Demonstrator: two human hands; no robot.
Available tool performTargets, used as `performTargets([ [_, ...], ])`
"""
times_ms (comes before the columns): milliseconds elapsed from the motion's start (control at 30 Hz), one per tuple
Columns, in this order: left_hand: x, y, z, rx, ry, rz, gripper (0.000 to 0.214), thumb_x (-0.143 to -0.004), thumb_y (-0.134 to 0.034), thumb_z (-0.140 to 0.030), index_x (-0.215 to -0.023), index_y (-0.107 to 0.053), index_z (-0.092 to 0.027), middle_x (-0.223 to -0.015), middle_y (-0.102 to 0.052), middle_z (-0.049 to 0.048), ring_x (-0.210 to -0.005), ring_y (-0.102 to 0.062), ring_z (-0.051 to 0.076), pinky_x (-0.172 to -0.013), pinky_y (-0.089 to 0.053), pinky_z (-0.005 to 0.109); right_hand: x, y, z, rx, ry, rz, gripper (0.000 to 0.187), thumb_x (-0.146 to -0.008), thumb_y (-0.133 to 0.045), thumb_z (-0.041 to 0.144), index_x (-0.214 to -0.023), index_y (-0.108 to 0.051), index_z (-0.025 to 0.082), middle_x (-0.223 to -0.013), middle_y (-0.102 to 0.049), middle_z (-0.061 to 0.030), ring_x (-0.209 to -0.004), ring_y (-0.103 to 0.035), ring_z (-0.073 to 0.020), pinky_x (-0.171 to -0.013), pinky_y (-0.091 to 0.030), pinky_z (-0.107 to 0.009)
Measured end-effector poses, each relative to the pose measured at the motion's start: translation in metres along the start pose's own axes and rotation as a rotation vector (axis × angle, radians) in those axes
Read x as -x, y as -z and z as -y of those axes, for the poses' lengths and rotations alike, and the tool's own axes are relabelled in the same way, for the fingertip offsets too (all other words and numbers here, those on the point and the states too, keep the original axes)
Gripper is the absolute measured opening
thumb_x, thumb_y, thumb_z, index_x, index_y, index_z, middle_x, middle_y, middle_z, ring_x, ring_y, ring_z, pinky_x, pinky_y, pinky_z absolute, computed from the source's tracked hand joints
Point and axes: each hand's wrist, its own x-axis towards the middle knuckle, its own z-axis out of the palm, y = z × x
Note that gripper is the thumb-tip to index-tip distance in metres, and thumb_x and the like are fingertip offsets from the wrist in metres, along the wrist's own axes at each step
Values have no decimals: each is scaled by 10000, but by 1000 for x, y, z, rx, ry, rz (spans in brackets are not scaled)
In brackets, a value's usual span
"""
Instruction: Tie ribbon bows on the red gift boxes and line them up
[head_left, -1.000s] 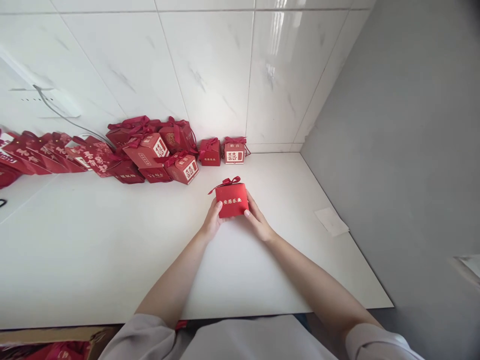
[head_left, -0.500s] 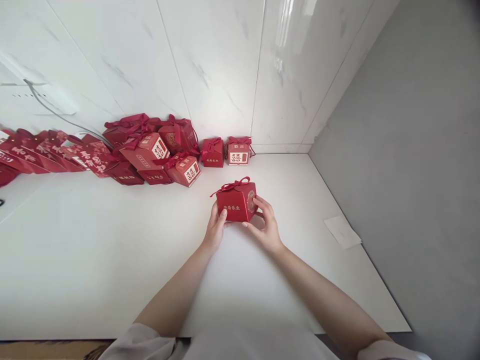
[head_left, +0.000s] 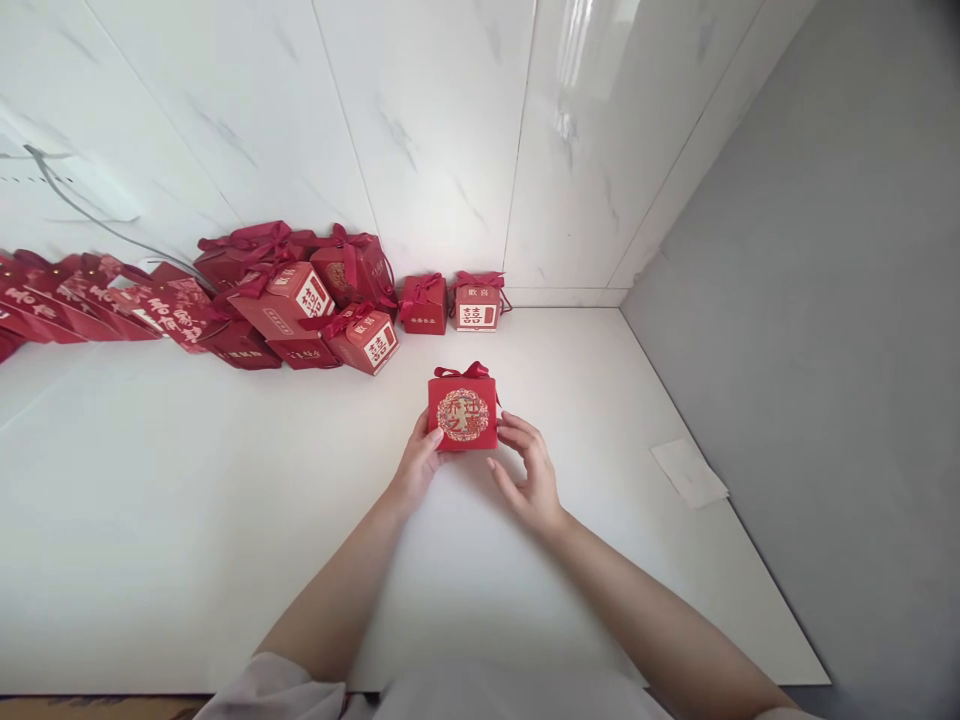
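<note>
While the left hand [head_left: 418,466] grips the red box [head_left: 463,414], right hand [head_left: 529,476] hovers beside.

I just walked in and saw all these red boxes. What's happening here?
A person has a small red box with a ribbon bow standing on the white counter. The left hand grips its left side, thumb on the front; the right hand is open at its right edge. More red boxes are piled against the tiled wall, back left.
</note>
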Motion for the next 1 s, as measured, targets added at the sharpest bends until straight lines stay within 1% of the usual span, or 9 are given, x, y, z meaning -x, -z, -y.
performTargets([
  [100, 1, 0, -3, 117, 63, 14, 603, -873, -590, -579, -1299, -571, -152, -1228, -674, 174, -1075, -663, 350, -869, -541, 474, -3, 0, -3, -86, -119, -45, 328, -958, -591, 282, -1279, -523, 287, -1356, -519, -129, -1267, -550, -287, -957, -580, -494],
  [167, 2, -1, -4, 174, 116, 62, 623, -884, -525, -628, -1254, -601, -134, -1176, -697, 184, -1021, -684, 359, -870, -534, 497, -6, 2, -5, -100, -160, -76, 243, -973, -568, 277, -1215, -561, 277, -1251, -564, -112, -1066, -646, -244, -876, -598, -453],
  [233, 3, -1, -6, 208, 147, 100, 625, -897, -487, -636, -1275, -593, -151, -1191, -695, 178, -1023, -686, 364, -874, -530, 509, -8, 4, -6, -103, -168, -86, 215, -979, -557, 268, -1193, -575, 274, -1177, -586, -98, -921, -667, -214, -807, -599, -429],
  [433, 1, 2, -10, 267, 266, 191, 752, -858, -456, -729, -1312, -586, -144, -1184, -700, 197, -1048, -685, 403, -884, -514, 513, -9, 8, -3, -74, -69, -1, 364, -972, -558, 261, -1330, -529, 315, -1357, -548, -111, -1241, -548, -292, -832, -596, -440],
  [600, 5, 4, -8, 357, 378, 359, 757, -847, -478, -717, -1373, -551, -178, -1260, -667, 191, -994, -706, 409, -894, -495, 513, -6, 8, -6, -74, -78, 40, 537, -981, -539, 304, -1490, -369, 337, -1404, -527, -121, -1198, -577, -292, -857, -596, -460],
  [700, 9, 1, -8, 390, 379, 414, 764, -853, -465, -729, -1424, -495, -223, -1306, -639, 181, -923, -722, 376, -893, -485, 519, -4, 7, -7, -121, -102, 77, 628, -983, -538, 319, -1546, -261, 361, -1455, -480, -121, -1112, -617, -265, -860, -596, -452],
  [800, 10, -4, -9, 396, 337, 368, 823, -844, -421, -777, -1441, -467, -212, -1301, -630, 189, -864, -720, 328, -862, -490, 482, -3, 5, -6, -193, -160, 127, 695, -983, -544, 324, -1570, -174, 368, -1407, -515, -116, -1008, -651, -229, -857, -598, -442],
  [867, 10, -7, -11, 424, 336, 316, 857, -840, -367, -806, -1420, -488, -187, -1245, -651, 191, -784, -702, 280, -836, -495, 457, -4, 3, -6, -220, -205, 157, 682, -979, -552, 337, -1560, -195, 355, -1413, -515, -119, -999, -662, -224, -850, -598, -437],
  [1000, 7, -10, -15, 522, 381, 214, 892, -832, -291, -832, -1309, -582, -136, -1127, -678, 173, -669, -606, 195, -819, -504, 426, -5, 0, -11, -223, -331, 248, 450, -969, -556, 355, -1403, -463, 282, -1265, -633, -100, -925, -681, -208, -810, -593, -405],
])
